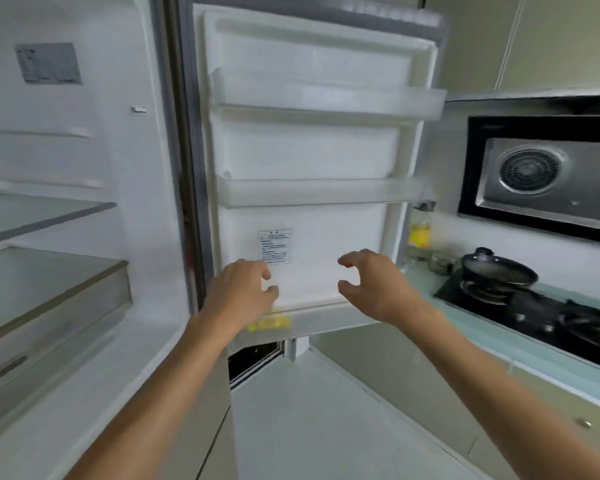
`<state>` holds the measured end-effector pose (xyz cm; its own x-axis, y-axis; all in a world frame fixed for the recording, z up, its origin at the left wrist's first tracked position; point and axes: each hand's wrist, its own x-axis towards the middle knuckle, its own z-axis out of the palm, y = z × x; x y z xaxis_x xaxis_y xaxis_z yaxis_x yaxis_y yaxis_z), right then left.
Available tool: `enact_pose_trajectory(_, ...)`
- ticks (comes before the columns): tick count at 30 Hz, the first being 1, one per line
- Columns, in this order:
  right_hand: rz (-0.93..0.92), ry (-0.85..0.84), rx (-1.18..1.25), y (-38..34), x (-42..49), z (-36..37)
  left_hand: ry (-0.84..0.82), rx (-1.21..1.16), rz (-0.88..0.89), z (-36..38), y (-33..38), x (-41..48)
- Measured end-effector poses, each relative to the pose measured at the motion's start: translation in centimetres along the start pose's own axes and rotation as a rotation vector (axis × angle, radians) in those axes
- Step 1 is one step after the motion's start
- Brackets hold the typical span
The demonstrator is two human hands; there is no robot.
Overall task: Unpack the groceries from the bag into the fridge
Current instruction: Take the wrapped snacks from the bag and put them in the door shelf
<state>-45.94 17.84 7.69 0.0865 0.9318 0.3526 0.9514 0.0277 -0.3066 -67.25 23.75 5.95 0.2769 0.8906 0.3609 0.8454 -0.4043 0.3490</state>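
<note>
The fridge stands open. Its white door (312,258) faces me in the middle, with two clear door racks (326,102) that hold nothing. The fridge interior (49,209) at the left shows glass shelves and a drawer. My left hand (239,289) and my right hand (374,282) are raised in front of the lower door panel, fingers curled and apart, with nothing in them. A yellow item (269,322) shows just below my left hand at the door's bottom edge. No grocery bag is in view.
A counter at the right carries a black gas hob (534,313) with a dark pan (499,271) on it. A yellow bottle (419,233) stands behind the door edge. A range hood (541,174) hangs above. Pale floor lies below.
</note>
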Motion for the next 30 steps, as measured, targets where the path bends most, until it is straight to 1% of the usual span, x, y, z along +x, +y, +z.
enact_pose_trajectory(3, 0.125, 0.049, -0.008, 5.0, -2.0, -3.0, -0.027, -0.063, 0.094, 2.7, 5.4, 1.7)
enact_pose_trajectory(8, 0.265, 0.141, -0.072, 12.8, -6.8, -8.1, -0.085, -0.098, 0.264, 6.5, 15.5, 2.6)
enact_pose_trajectory(11, 0.358, 0.205, -0.073, 17.2, -10.2, -10.9, -0.097, -0.104, 0.378, 8.3, 21.9, 2.5)
enact_pose_trajectory(18, 0.547, 0.352, -0.068, 27.2, -18.4, -16.4, -0.130, -0.237, 0.584, 13.4, 35.9, 0.7)
enact_pose_trajectory(23, 0.647, 0.334, -0.073, 33.2, -24.3, -18.9, -0.170, -0.331, 0.708, 18.4, 44.0, -3.0)
enact_pose_trajectory(26, 0.696, 0.281, -0.104, 36.7, -27.0, -19.0, -0.262, -0.278, 0.764, 21.7, 47.1, -4.9)
enact_pose_trajectory(30, 0.762, 0.209, -0.114, 41.1, -29.3, -18.7, -0.396, -0.191, 0.817, 25.5, 50.6, -4.6)
